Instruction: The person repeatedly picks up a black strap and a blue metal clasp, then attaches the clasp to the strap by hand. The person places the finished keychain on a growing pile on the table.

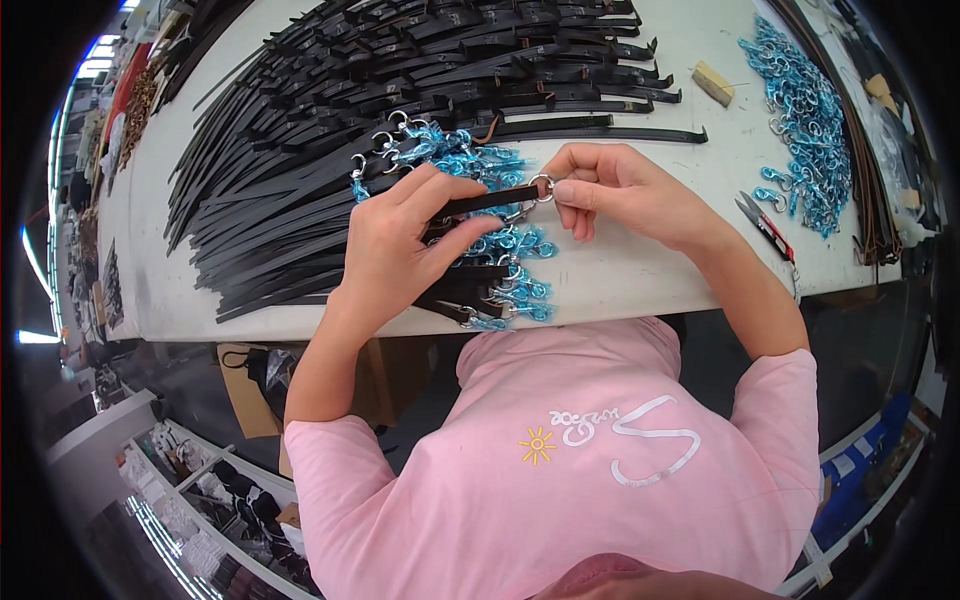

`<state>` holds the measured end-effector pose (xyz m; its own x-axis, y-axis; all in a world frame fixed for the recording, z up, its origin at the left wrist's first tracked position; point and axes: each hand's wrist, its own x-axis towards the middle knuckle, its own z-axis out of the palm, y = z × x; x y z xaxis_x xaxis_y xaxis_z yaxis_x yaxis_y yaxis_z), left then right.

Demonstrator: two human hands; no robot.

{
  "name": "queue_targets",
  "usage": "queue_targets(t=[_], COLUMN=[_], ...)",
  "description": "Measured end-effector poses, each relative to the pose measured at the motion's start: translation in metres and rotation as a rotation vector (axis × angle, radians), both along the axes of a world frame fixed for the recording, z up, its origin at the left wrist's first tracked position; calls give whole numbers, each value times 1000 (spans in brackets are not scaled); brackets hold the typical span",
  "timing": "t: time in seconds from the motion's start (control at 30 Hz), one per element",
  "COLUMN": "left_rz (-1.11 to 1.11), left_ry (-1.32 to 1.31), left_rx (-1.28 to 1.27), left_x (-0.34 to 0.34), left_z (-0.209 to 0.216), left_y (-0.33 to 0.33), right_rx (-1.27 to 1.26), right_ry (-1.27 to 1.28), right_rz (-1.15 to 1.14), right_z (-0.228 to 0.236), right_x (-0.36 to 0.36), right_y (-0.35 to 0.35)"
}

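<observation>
My left hand (400, 238) pinches a black strap (492, 203) between thumb and fingers, close to its right end. At that end sits a silver metal ring (543, 187), which the thumb and forefinger of my right hand (610, 192) grip. Just below the ring a bit of silver hardware shows, partly behind my left thumb. Under and around my left hand lie more black straps with silver clasps in blue plastic wrap (525, 243). Further wrapped clasps (455, 155) lie beyond it.
A large spread of black straps (400, 80) covers the far left of the white table (640, 285). On the right are a heap of blue-wrapped clasps (805, 120), red-handled snips (768, 232), a small tan block (713, 84) and long brown straps (875, 215).
</observation>
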<state>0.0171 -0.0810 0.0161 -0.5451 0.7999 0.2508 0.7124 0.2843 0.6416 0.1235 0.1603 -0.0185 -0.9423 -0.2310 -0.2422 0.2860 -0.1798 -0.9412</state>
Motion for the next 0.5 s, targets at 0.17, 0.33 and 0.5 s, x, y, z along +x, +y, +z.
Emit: queue_targets(t=[0.17, 0.33, 0.5], left_rz=[463, 620, 674], left_ry=[232, 679, 611], left_rx=[200, -99, -107], left_x=[-41, -93, -106], left_z=[-3, -10, -30], left_y=[-53, -124, -131], right_rx=[140, 735, 1297], right_ry=[133, 541, 519], right_rz=[-96, -197, -472], right_z=[18, 34, 15], right_x=[2, 0, 29], right_y=[-5, 9, 82])
